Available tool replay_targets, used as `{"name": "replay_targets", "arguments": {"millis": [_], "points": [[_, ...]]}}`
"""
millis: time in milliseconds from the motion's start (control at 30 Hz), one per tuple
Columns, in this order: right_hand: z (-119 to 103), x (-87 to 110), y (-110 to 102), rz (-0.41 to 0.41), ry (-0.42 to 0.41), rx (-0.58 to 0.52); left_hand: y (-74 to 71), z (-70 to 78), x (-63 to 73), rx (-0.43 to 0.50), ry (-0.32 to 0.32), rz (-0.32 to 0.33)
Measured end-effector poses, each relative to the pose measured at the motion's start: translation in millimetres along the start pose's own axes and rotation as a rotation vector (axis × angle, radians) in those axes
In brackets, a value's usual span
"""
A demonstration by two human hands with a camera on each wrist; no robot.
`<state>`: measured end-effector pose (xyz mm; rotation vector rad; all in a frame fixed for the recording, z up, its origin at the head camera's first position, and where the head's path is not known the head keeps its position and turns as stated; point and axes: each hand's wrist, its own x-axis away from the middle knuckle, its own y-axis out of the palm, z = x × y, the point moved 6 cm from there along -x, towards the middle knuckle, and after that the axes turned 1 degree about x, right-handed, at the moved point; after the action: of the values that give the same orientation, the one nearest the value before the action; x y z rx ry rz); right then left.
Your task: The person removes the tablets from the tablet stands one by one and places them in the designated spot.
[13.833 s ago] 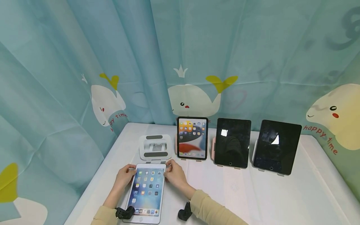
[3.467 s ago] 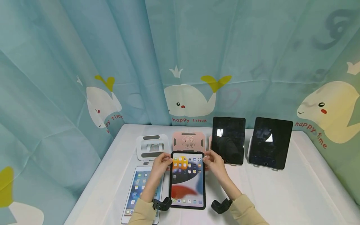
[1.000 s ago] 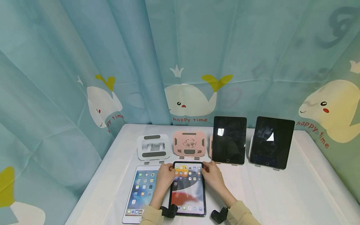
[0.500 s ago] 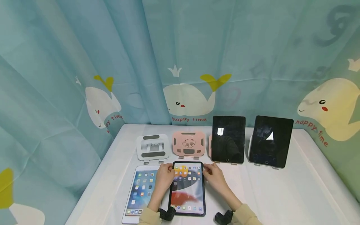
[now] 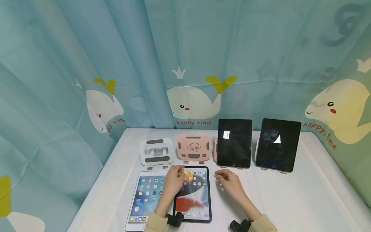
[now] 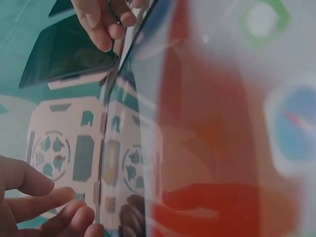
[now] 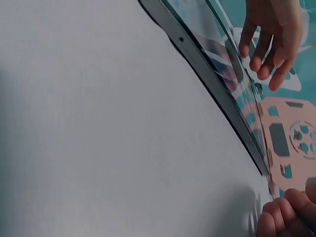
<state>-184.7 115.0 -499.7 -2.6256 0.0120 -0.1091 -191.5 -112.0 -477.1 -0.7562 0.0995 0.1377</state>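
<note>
A black-framed tablet (image 5: 193, 203) lies flat, its screen lit with app icons. My left hand (image 5: 173, 180) hovers over its upper left corner with fingers loosely bent; in the left wrist view that hand (image 6: 44, 207) holds nothing. Off the tablet's upper right side, my right hand (image 5: 230, 183) is apart from it, fingers relaxed and slightly bent. To the left lies a white tablet (image 5: 143, 203) with a lit screen, partly hidden by the left forearm. Behind the black-framed tablet stands a bare pink tablet stand (image 5: 182, 149), also seen as the perforated stand (image 7: 277, 108) in the right wrist view.
A bare white stand (image 5: 171, 151) is left of the pink one. On the right, two dark-screened tablets lean on stands: one black tablet (image 5: 234, 145) and another black tablet (image 5: 278, 145). A white cloth covers the table (image 5: 278, 199); a whale-print curtain (image 5: 246, 48) hangs behind.
Earlier the black-framed tablet stood on the pink stand; both hands brought it down flat beside the white tablet. Just now both hands let go, the right one moving off to the right.
</note>
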Motion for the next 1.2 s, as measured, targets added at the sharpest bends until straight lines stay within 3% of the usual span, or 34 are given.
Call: {"name": "replay_targets", "arguments": {"millis": [267,567,1200], "points": [[3,-4.5,-19,0.052,-0.019,0.019,13.3,15.8,-9.7,0.081,0.069,-0.065],[7,-6.3,-33,0.076,-0.022,0.060,24.3,40.2,-23.7,0.098,0.145,-0.102],[16,-28.7,-82,0.176,-0.019,0.115,40.1,86.0,-56.5,0.219,0.115,-0.189]]}}
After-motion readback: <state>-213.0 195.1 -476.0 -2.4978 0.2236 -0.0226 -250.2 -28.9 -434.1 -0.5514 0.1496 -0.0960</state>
